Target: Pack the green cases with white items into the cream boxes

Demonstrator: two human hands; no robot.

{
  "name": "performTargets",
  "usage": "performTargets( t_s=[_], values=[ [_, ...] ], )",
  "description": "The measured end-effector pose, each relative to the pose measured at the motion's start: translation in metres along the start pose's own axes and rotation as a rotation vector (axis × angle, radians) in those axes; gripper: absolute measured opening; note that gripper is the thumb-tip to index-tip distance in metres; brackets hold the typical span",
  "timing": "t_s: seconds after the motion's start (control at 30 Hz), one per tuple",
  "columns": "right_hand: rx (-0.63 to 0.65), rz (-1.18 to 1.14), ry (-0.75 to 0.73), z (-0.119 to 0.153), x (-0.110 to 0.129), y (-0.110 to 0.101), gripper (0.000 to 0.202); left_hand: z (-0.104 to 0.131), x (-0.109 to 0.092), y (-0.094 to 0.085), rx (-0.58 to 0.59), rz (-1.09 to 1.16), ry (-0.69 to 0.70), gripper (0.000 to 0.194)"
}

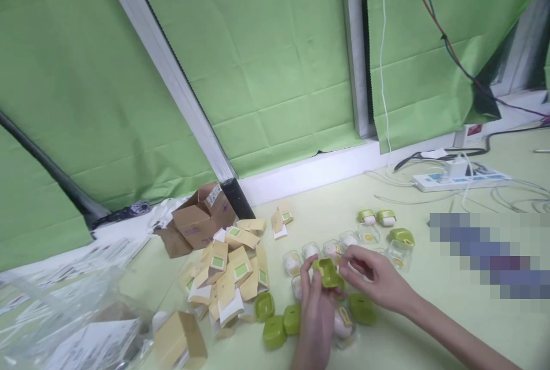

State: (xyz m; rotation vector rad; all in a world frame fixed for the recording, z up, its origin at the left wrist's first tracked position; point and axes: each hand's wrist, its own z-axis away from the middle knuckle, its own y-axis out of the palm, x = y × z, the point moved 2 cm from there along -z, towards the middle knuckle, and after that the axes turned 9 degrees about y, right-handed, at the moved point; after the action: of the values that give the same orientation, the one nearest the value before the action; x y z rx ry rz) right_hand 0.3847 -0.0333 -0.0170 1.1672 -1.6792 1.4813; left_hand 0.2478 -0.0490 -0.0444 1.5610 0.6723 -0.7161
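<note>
My left hand holds a small green plastic lid with its hollow side facing me. Close beside it, my right hand has its fingers pinched together; a thin tip seems to stick out toward the lid, too small to name. Around my hands stand several clear containers with pale contents, such as the clear container on the left. More green lids lie near my left hand, among them a green lid. Another green lid rests just under my right hand. My left palm partly hides the containers behind it.
Left of my hands is a heap of opened tan boxes, with a brown cardboard carton behind. Clear plastic wrap and papers cover the left side. A white power strip with loose cables lies at the back right.
</note>
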Motion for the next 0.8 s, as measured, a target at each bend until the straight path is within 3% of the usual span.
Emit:
performTargets(
  t_s=[0.13, 0.23, 0.33, 0.47, 0.6, 0.7, 0.8],
  values=[
    [0.016, -0.067, 0.133, -0.005, -0.008, 0.014, 0.024, 0.005, -0.001, 0.0, 0.045, -0.295, 0.166, 0.04],
    [0.032, -0.141, 0.164, -0.007, -0.014, 0.025, 0.034, 0.005, 0.0, -0.004, 0.043, -0.396, 0.218, 0.042],
    [0.044, -0.212, 0.179, -0.008, -0.015, 0.03, 0.034, 0.004, 0.003, -0.005, 0.052, -0.384, 0.194, 0.044],
    [0.073, -0.242, 0.181, -0.005, -0.012, 0.032, 0.023, 0.005, 0.008, 0.004, 0.035, -0.201, 0.078, 0.051],
    [0.004, -0.158, 0.151, -0.005, -0.009, 0.015, 0.031, 0.002, -0.004, 0.01, -0.067, -0.138, 0.048, 0.059],
    [-0.127, 0.001, 0.127, -0.018, -0.013, -0.013, 0.039, -0.005, -0.023, 0.0, -0.216, -0.28, 0.123, 0.056],
    [-0.178, 0.234, 0.101, -0.038, -0.02, -0.035, 0.028, -0.005, -0.04, -0.013, -0.262, -0.473, 0.235, 0.057]
  ],
)
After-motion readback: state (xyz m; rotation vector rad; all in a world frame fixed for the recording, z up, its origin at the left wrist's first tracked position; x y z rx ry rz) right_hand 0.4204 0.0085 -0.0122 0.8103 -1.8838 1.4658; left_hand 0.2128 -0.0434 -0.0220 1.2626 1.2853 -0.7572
